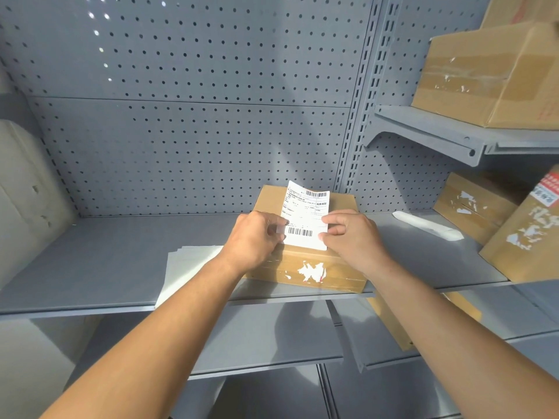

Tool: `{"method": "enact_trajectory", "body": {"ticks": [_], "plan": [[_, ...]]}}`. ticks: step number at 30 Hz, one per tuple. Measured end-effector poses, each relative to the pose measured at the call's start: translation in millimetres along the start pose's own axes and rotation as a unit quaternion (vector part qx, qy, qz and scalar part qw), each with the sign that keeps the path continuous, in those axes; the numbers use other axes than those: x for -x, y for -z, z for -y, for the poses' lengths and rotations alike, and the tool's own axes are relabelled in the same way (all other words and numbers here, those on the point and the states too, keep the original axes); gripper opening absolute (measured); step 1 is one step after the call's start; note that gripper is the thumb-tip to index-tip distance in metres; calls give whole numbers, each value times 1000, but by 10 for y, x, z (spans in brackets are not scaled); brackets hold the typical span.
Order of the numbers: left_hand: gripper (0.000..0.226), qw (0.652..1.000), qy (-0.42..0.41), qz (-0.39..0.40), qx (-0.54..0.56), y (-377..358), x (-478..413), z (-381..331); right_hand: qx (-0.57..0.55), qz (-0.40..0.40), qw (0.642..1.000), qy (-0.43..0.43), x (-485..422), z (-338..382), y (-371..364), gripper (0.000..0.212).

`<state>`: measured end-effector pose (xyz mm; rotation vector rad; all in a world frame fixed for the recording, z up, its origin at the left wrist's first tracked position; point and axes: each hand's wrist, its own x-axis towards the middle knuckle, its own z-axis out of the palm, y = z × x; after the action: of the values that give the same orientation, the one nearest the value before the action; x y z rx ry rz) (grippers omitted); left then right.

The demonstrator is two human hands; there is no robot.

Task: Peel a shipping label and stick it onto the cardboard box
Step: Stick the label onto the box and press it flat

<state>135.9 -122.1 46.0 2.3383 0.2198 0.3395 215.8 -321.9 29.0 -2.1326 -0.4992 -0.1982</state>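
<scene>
A: How far along is this, would you say?

B: About midway, by my judgement. The shipping label [306,217] is over the top of the cardboard box [305,267], which sits on the grey shelf [106,267] in front of the pegboard [181,116]. The label's near end lies low on the box top, while its far end curls up off the cardboard, so it is not pressed flat yet.

A: And the hands?

B: The left hand [257,237] pinches the label's left edge, fingers curled closed on it. The right hand [351,234] grips the right edge between thumb and bent fingers. Both have hold of the label only; neither holds the box.

A: Is the backing off?

B: I cannot tell for sure. A small pale tab shows at the left fingertips, possibly liner, but it is too blurred to call. What seems left: lay the upper part down and smooth it.

A: Count things for me.

B: One label in hand, one box under it. A stack of white sheets [187,267] beside the box on the left; the number of sheets I cannot tell. One loose white strip [429,226] on the shelf to the right. At least four other cardboard boxes at the right: two [484,74] on the upper shelf, two [478,204] on the lower level.
</scene>
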Motion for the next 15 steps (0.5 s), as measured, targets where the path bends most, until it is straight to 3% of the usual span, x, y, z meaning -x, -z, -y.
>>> {"method": "enact_trajectory", "body": {"ticks": [9,15], "plan": [[27,999,-21,-3,-34,-72,-5,82,20,5,1000,17,11,-1,-14,37],[42,992,-6,22,-125,-98,8,185,16,6,1000,22,41,33,-3,35]]}}
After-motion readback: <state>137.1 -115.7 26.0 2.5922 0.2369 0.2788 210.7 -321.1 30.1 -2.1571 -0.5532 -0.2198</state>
